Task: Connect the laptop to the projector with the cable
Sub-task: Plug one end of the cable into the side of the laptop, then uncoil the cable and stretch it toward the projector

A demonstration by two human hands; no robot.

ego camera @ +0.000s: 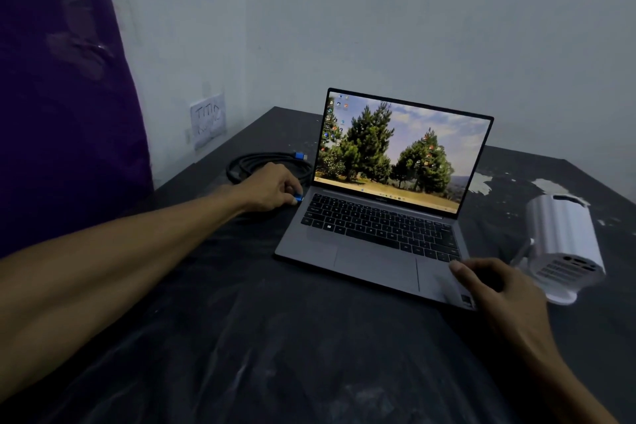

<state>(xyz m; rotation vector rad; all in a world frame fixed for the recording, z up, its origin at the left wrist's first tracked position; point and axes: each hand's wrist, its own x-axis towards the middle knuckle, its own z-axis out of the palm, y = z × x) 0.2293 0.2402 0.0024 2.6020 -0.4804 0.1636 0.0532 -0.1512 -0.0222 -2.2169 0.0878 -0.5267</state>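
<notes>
We pinched the blue plug (298,198) of the coiled black cable (266,163) in our left hand (272,188) at the open grey laptop's (373,244) nine o'clock edge. Our right hand (495,289), loosely curled and empty, rested on its front corner; the white cylindrical projector (564,244) lay at three o'clock on the dark tabletop (241,337).

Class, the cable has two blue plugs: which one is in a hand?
The blue plug at the laptop's left edge, pinched by the left hand; the other plug lies free by the coil.

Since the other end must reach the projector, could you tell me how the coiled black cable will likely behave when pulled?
The cable lies in loose loops, so it is probably flexible and will uncoil. Its free blue plug may drag across the table. The left hand pinches the other plug at the laptop.
</notes>
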